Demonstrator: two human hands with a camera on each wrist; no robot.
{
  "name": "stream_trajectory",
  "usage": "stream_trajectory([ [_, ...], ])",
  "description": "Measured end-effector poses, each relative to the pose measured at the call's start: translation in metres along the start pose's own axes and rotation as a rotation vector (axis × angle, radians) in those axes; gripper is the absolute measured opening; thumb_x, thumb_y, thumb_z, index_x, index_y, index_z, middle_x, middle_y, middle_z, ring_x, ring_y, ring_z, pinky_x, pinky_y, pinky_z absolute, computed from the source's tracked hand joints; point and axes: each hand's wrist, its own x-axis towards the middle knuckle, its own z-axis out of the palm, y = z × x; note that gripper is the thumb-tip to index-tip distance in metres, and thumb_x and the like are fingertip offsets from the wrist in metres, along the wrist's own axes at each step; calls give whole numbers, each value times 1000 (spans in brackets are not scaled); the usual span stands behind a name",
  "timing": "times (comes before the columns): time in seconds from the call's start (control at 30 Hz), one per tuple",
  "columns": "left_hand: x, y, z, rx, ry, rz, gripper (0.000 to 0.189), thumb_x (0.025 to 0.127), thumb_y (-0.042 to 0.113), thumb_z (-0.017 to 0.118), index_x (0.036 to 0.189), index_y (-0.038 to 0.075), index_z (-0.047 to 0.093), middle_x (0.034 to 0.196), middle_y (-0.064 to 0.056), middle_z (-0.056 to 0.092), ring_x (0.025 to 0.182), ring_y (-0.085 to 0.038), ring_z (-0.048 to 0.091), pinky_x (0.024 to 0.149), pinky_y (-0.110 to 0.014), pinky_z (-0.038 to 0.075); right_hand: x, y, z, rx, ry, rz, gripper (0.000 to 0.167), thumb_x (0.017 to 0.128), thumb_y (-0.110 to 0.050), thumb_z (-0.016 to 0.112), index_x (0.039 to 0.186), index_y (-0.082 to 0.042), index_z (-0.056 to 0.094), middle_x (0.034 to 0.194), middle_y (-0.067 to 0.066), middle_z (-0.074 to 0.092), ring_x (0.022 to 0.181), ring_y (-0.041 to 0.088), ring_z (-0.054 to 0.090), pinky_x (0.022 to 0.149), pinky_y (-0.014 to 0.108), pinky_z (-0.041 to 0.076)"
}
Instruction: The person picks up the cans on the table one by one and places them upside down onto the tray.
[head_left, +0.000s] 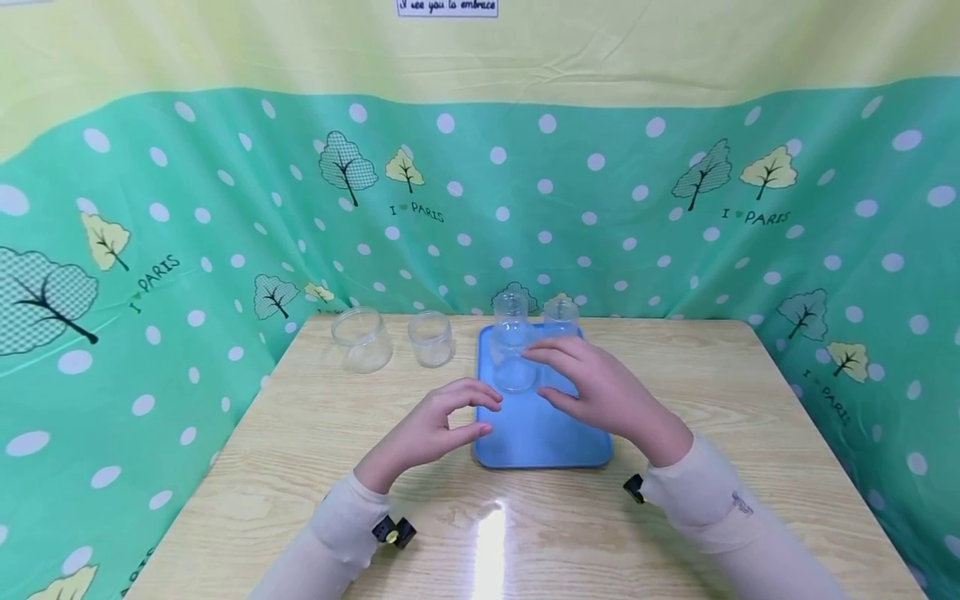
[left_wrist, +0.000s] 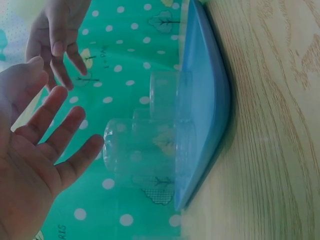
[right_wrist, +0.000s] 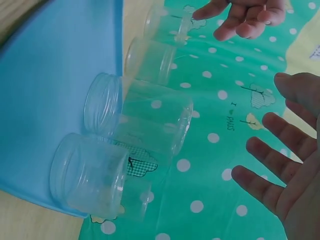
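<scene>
Several clear jars stand on a blue tray (head_left: 555,433). The front jar (head_left: 514,373) is nearest both hands; behind it are a back jar (head_left: 511,305) and a right-hand jar (head_left: 560,313). In the right wrist view, two jars have their threaded rims (right_wrist: 102,104) down against the tray. My left hand (head_left: 427,429) hovers by the tray's left edge, fingers loosely bent and holding nothing. My right hand (head_left: 600,387) is over the tray's right side, thumb and fingers spread beside the front jar. The right wrist view shows a gap between that hand and the jars.
Left of the tray, a wide clear jar (head_left: 362,342) and a smaller clear jar (head_left: 431,340) stand near the back edge of the wooden table (head_left: 337,450). A green dotted curtain (head_left: 465,183) hangs directly behind the table and along its sides.
</scene>
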Motion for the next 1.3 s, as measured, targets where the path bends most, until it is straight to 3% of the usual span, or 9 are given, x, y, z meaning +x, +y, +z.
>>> stream_trajectory([
  [0.37,0,0,1,-6,2,16,22,98,20,71,120,23,70,129,6,65,124,-14,60,105,-35,52,-28,-6,4,-25,30,12,56,89,-23,81,141,-15,61,142,1,59,134,22,54,106,43,52],
  [0.6,1,-1,2,1,-2,45,21,100,19,69,121,19,70,128,-6,67,123,-18,61,104,-35,53,-45,-4,6,-30,62,16,58,87,-22,84,140,-15,62,142,2,59,132,23,56,105,45,53],
  [0.67,1,-1,2,3,-3,48,21,100,19,69,121,19,70,128,-5,66,123,-18,61,104,-35,53,-49,-4,7,-24,71,22,59,86,-21,84,140,-16,62,142,3,59,132,23,56,105,46,53],
  [0.93,0,-1,2,4,-11,50,21,100,20,69,121,20,69,129,2,65,123,-17,61,103,-34,53,-58,-6,8,-4,78,52,58,87,-22,84,140,-16,62,145,1,57,134,23,54,106,46,52],
  [1.3,0,-2,1,14,0,33,21,100,19,69,121,21,70,129,0,66,123,-17,61,104,-36,53,-62,-11,6,8,68,70,62,87,-22,84,143,-21,59,145,0,57,136,20,53,107,43,51],
])
